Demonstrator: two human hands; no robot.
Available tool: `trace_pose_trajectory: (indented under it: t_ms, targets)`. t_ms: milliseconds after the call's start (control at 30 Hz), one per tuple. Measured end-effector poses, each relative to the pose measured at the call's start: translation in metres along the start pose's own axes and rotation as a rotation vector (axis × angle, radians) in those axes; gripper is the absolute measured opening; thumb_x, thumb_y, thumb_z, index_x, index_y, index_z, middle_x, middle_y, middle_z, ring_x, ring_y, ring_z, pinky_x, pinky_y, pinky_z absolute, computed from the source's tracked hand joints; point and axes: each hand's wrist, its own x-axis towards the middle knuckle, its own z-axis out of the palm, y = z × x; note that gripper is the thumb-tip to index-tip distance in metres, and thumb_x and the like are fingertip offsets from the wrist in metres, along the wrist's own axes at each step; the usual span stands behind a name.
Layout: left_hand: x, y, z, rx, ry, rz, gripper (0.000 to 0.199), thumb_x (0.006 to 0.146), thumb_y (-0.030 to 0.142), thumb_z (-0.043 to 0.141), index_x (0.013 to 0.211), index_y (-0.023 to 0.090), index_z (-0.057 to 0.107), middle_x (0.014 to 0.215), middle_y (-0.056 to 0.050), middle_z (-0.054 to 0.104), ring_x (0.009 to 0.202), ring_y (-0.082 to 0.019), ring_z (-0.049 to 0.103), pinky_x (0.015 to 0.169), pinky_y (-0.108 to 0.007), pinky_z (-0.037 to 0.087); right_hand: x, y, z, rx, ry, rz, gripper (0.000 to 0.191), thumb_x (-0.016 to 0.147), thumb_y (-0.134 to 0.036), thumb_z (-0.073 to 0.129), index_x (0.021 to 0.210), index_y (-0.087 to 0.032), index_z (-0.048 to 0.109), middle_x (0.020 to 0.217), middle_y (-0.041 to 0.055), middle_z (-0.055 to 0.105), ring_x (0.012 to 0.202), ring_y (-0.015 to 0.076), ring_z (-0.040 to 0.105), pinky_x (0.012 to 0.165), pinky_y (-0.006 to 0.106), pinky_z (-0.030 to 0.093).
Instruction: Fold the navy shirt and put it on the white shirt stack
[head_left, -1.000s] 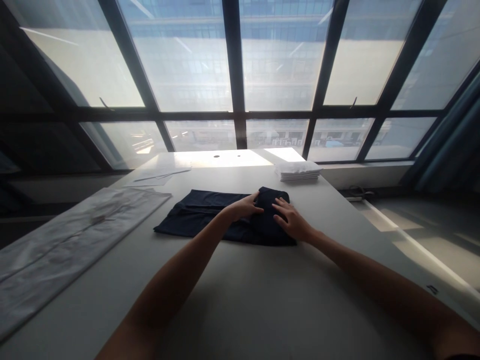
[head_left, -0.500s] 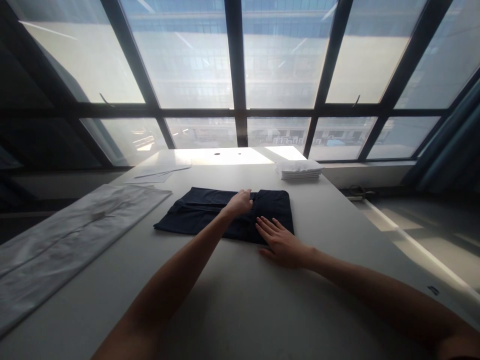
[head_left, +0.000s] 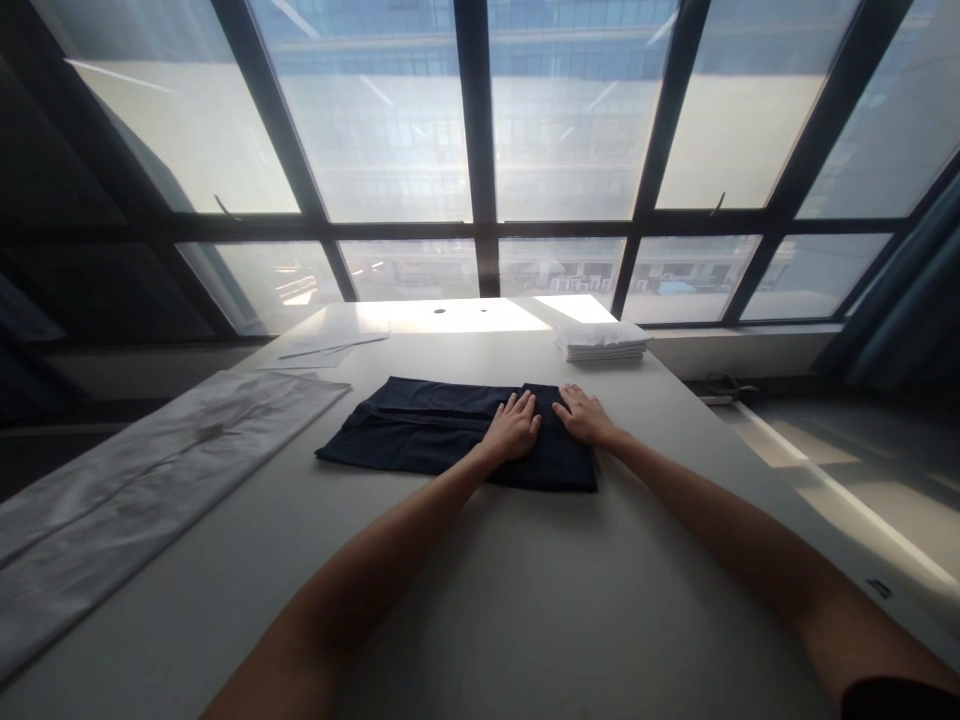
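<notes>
A dark navy folded garment point(head_left: 427, 435) lies flat on the white table point(head_left: 480, 580); its exact kind I cannot tell. Its right end is folded over into a thicker layer. My left hand point(head_left: 514, 427) rests flat on the cloth by the edge of that fold, fingers stretched out. On the far right part of the fold lies my right hand point(head_left: 585, 415), open, palm down and reaching past the cloth's right edge. Neither hand grips the fabric.
Clear plastic-looking covers or bags point(head_left: 172, 460) are spread along the table's left side. Sheets of paper point(head_left: 326, 350) lie at the back left, and a stack of white folded cloth point(head_left: 604, 343) at the back right. Large windows point(head_left: 562, 130) stand behind the table.
My left hand has moved right and flattened out from a more closed pose. My right hand has slid away from me, from the near edge of the fold to its far right.
</notes>
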Motion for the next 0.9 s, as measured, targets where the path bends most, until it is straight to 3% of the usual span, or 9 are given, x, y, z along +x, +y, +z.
trace_pose_trajectory:
  t_ms: [167,333,433,533,700,900]
  targets:
    - [0.002,-0.006,-0.002,0.008,-0.006,0.002,0.058,0.106,0.038,0.030,0.158,0.013,0.032,0.167,-0.015,0.023,0.154,-0.036,0.019,0.121,-0.057,0.021,0.011,0.022,0.002,-0.038,0.058,0.160,0.065,0.104,-0.050,0.030,0.156,-0.012,0.038,0.165,0.0173,0.029,0.154,0.0296,0.022,0.123,0.055,0.014]
    - [0.011,-0.042,-0.027,0.015,0.186,-0.160,0.051,0.102,0.025,0.036,0.149,0.007,0.047,0.153,-0.020,0.049,0.143,-0.029,0.044,0.119,-0.042,0.031,0.004,0.030,-0.007,0.018,0.259,0.168,0.059,0.103,-0.034,0.025,0.150,-0.005,0.046,0.160,0.0188,0.039,0.151,0.0274,0.030,0.122,0.044,0.024]
    - [0.012,-0.068,-0.048,0.021,0.243,-0.233,0.049,0.100,0.019,0.038,0.145,0.008,0.053,0.146,-0.018,0.057,0.137,-0.025,0.051,0.118,-0.036,0.033,-0.008,0.013,-0.010,0.036,0.301,0.089,0.057,0.102,-0.034,0.027,0.147,-0.008,0.051,0.158,0.0168,0.042,0.150,0.0266,0.030,0.122,0.043,0.025]
    - [0.007,-0.084,-0.054,0.016,0.206,-0.156,0.048,0.102,0.025,0.038,0.146,0.014,0.054,0.150,-0.012,0.055,0.142,-0.023,0.046,0.120,-0.035,0.030,-0.029,-0.022,-0.003,0.030,0.224,-0.007,0.057,0.102,-0.040,0.034,0.148,-0.013,0.052,0.160,0.0160,0.041,0.151,0.0289,0.028,0.122,0.047,0.023]
    - [-0.002,-0.086,-0.039,0.073,-0.032,-0.031,0.052,0.106,0.045,0.031,0.156,0.030,0.040,0.165,-0.005,0.032,0.155,-0.031,0.020,0.122,-0.061,0.016,-0.062,-0.077,0.019,-0.033,0.065,-0.135,0.067,0.102,-0.050,0.037,0.158,-0.012,0.037,0.167,0.0185,0.023,0.156,0.0318,0.013,0.124,0.055,0.013]
    - [-0.009,-0.078,-0.039,0.145,-0.065,-0.089,0.053,0.107,0.046,0.027,0.158,0.033,0.034,0.168,-0.004,0.025,0.155,-0.032,0.017,0.121,-0.063,0.015,-0.067,-0.080,0.020,-0.095,0.009,-0.209,0.068,0.103,-0.052,0.036,0.160,-0.016,0.033,0.167,0.0165,0.021,0.156,0.0295,0.014,0.124,0.053,0.012]
